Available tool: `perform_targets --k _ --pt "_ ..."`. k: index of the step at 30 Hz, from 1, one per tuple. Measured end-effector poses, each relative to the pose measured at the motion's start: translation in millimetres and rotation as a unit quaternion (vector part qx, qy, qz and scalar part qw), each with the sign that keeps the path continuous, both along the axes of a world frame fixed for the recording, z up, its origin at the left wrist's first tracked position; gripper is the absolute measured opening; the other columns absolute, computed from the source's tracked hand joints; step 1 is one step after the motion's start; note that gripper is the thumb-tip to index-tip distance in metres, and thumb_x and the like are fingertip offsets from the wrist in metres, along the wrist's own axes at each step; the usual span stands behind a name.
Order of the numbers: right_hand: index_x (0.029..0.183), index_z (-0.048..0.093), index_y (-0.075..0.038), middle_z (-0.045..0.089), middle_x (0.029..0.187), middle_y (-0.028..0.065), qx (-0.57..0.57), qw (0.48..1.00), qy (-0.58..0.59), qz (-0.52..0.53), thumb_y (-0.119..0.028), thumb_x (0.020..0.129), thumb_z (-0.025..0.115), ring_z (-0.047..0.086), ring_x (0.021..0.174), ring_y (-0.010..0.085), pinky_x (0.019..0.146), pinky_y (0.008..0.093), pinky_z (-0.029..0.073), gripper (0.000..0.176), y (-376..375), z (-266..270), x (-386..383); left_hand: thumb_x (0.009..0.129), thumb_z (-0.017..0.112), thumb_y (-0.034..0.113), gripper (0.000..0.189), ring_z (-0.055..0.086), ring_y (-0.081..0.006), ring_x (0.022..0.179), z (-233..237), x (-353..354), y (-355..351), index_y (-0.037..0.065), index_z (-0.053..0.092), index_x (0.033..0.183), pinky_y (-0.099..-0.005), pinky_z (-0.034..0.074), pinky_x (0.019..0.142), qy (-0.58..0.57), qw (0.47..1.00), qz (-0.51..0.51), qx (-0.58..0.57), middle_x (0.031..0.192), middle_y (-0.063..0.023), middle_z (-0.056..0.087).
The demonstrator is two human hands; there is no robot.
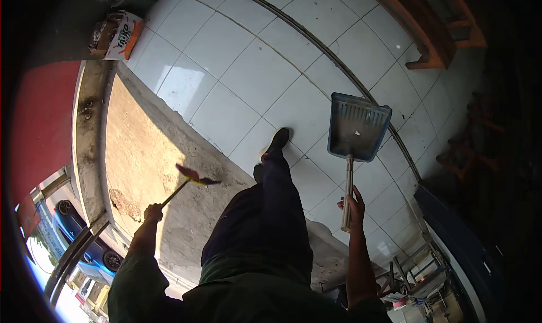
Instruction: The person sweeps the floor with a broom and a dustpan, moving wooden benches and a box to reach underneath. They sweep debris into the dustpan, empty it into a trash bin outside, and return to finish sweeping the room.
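Note:
My left hand (153,212) is closed around the stick of a broom (196,177), whose dark red and yellow head hangs over the rough concrete strip. On the other side, my right hand (354,206) grips the pale handle of a long-handled dustpan (357,132). The pan's blue-grey tray faces up over the white tiles, and a small white scrap with some dark dirt shows inside it. My legs and dark shoes (276,141) are between the two tools, one foot forward on the tiles.
A metal floor track (339,59) curves across the white tiles (234,69). An orange-brown wooden bench (432,35) stands at the upper right. At the upper left sits a printed carton (123,36). Beyond the concrete edge, a blue car (90,238) is parked outside.

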State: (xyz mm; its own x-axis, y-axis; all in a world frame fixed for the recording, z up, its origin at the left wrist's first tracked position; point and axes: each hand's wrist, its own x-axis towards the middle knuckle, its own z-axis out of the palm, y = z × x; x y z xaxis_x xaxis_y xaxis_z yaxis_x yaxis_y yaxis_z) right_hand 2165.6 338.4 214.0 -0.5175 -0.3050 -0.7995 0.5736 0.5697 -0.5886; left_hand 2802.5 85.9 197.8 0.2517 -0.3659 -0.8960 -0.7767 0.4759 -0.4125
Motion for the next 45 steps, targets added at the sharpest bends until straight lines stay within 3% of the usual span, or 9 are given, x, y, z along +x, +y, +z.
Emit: perform_targets --k 4,8,21,29,32,35,37,41,45 --pt "0.123 0.040 -0.006 0.053 0.073 0.0073 -0.030 0.999 0.004 -0.024 -0.013 0.079 0.053 0.057 0.060 0.0161 0.059 0.0306 0.052 0.047 27 -1 21 0.076 0.058 0.019 0.028 0.058 -0.0228 0.096 103 119 47 0.006 0.056 0.101 -0.0323 0.050 0.076 -0.207 0.972 0.085 -0.066 0.102 -0.0107 0.060" --pt "0.123 0.040 -0.006 0.051 0.073 0.0054 -0.045 0.998 -0.036 -0.039 -0.016 0.081 0.051 0.056 0.062 0.0151 0.064 0.0317 0.051 0.045 39 4 26 0.085 0.044 0.021 0.021 0.060 -0.0324 0.076 148 145 70 0.009 0.058 0.096 -0.0428 0.048 0.066 0.009 0.964 0.150 -0.222 0.085 -0.0180 0.061" --pt "0.126 0.037 -0.008 0.052 0.073 0.0060 0.004 0.998 -0.043 -0.037 -0.015 0.082 0.047 0.057 0.064 0.0164 0.066 0.0333 0.052 0.045 101 -5 -88 0.089 0.037 0.022 0.033 0.051 -0.0318 0.103 -73 -469 -32 0.015 0.050 0.118 -0.0353 0.043 0.085 0.601 0.743 0.204 -0.215 0.112 -0.0153 0.053" --pt "0.124 0.038 -0.004 0.055 0.068 0.0093 0.030 0.999 -0.015 -0.043 -0.006 0.079 0.052 0.058 0.058 0.0176 0.057 0.0306 0.050 0.047 165 -32 -167 0.086 0.039 0.022 0.033 0.057 -0.0298 0.093 -190 -784 -120 0.027 0.048 0.117 -0.0386 0.049 0.076 0.497 0.855 -0.012 -0.149 0.105 -0.0111 0.057" --pt "0.125 0.037 -0.003 0.056 0.068 0.0085 0.014 0.999 -0.012 -0.048 -0.007 0.080 0.052 0.058 0.057 0.0163 0.056 0.0281 0.048 0.048 173 -40 -178 0.087 0.039 0.025 0.032 0.058 -0.0337 0.084 -167 -720 -63 0.026 0.047 0.118 -0.0395 0.050 0.068 0.515 0.841 0.067 -0.153 0.092 -0.0159 0.060" --pt "0.125 0.036 -0.003 0.056 0.069 0.0094 0.015 0.999 -0.007 -0.046 -0.008 0.081 0.051 0.058 0.056 0.0168 0.055 0.0279 0.047 0.047 178 -42 -177 0.087 0.041 0.022 0.036 0.056 -0.0379 0.084 -166 -478 43 0.024 0.043 0.123 -0.0435 0.047 0.069 0.507 0.845 0.098 -0.135 0.093 -0.0193 0.058" --pt "0.125 0.036 -0.003 0.057 0.069 0.0099 0.045 0.999 -0.007 -0.029 -0.008 0.081 0.051 0.059 0.055 0.0174 0.054 0.0275 0.048 0.047 178 -37 -177 0.086 0.039 0.021 0.036 0.055 -0.0366 0.091 -76 -348 112 0.024 0.045 0.122 -0.0446 0.045 0.078 0.213 0.970 0.087 -0.081 0.097 -0.0171 0.059" --pt "0.123 0.040 -0.005 0.057 0.067 0.0093 0.020 0.997 -0.047 -0.063 -0.007 0.080 0.051 0.059 0.054 0.0183 0.053 0.0278 0.051 0.045 192 -48 -178 0.080 0.050 0.019 0.024 0.059 -0.0280 0.089 68 -204 184 0.005 0.057 0.099 -0.0358 0.048 0.077 -0.153 0.983 0.080 -0.065 0.093 -0.0131 0.061" --pt "0.123 0.040 -0.006 0.056 0.070 0.0089 0.016 0.998 -0.057 -0.038 -0.011 0.080 0.052 0.060 0.056 0.0180 0.053 0.0285 0.051 0.045 188 -38 -177 0.086 0.039 0.018 0.026 0.056 -0.0295 0.094 171 -133 212 0.013 0.058 0.103 -0.0395 0.047 0.076 -0.093 0.986 0.093 -0.098 0.101 -0.0134 0.057"
